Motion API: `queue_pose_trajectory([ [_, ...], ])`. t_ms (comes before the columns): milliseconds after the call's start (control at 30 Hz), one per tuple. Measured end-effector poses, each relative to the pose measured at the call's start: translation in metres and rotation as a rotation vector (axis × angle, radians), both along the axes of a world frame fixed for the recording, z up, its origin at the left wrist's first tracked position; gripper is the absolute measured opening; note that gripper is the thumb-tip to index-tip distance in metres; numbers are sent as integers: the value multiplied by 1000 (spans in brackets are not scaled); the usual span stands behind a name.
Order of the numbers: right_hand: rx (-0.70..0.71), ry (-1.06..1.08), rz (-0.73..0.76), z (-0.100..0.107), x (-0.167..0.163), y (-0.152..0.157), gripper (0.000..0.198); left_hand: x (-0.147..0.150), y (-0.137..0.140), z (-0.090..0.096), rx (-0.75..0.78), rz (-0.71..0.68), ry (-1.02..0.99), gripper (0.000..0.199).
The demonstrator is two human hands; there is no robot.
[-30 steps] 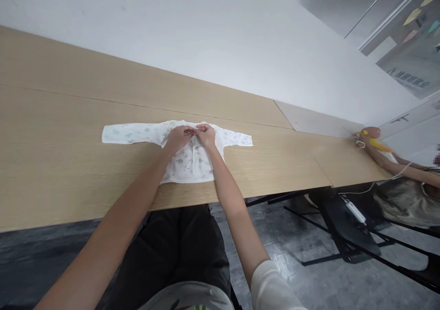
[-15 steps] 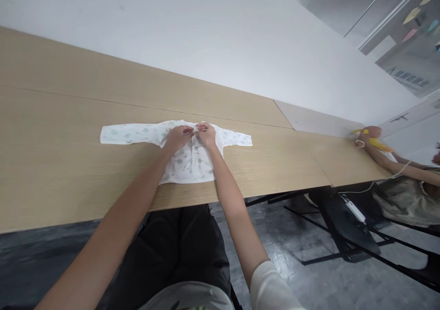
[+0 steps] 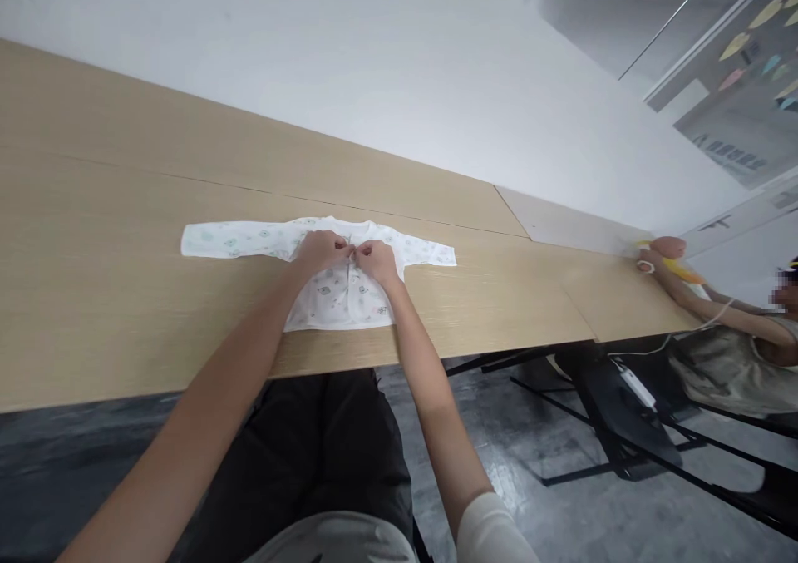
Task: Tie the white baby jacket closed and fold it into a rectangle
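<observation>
White printed baby shirt (image 3: 340, 293) lies flat on the tabletop (image 3: 125, 280); left hand (image 3: 321, 251) and right hand (image 3: 377, 259) are pinched on its upper front placket; lower fastening judged outstanding.

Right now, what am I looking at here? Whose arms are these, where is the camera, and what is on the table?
There is no machine: the camera sits on a person's head and looks down at their own bare arms. A small white baby shirt lies flat on the wooden table, sleeves spread. The left hand and right hand meet at the middle of its front and pinch the cloth there. At the far right, another person's arm rests on the table beside something yellow.
</observation>
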State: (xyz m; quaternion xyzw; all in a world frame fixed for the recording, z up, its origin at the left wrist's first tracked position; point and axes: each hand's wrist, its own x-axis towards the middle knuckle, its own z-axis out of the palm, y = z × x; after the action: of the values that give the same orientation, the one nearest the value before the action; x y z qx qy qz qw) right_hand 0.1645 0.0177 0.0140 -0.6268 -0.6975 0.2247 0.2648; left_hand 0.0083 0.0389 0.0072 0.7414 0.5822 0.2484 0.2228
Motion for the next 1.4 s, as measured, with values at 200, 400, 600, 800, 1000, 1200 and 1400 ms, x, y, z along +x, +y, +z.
queue_pose_trajectory([
  [200,0,-99,12,-1,-5,-4,19,4,-19,-1,18,20,161,29],
  [400,-24,-13,-11,-5,-4,0,12,7,-24,-12,74,53,93,27],
  [600,-65,78,-43,-6,-1,4,10,8,-22,-13,116,52,82,20],
  [800,-117,131,-51,-5,3,5,12,9,-24,-9,85,36,79,20],
  [1000,-43,186,-107,-6,-1,5,7,11,-24,-10,102,13,47,21],
  [1200,-23,176,-100,-1,-3,0,12,11,-23,-11,105,-51,-46,23],
  [1400,-39,205,-138,-1,1,4,11,10,-22,-14,92,-88,-151,27],
])
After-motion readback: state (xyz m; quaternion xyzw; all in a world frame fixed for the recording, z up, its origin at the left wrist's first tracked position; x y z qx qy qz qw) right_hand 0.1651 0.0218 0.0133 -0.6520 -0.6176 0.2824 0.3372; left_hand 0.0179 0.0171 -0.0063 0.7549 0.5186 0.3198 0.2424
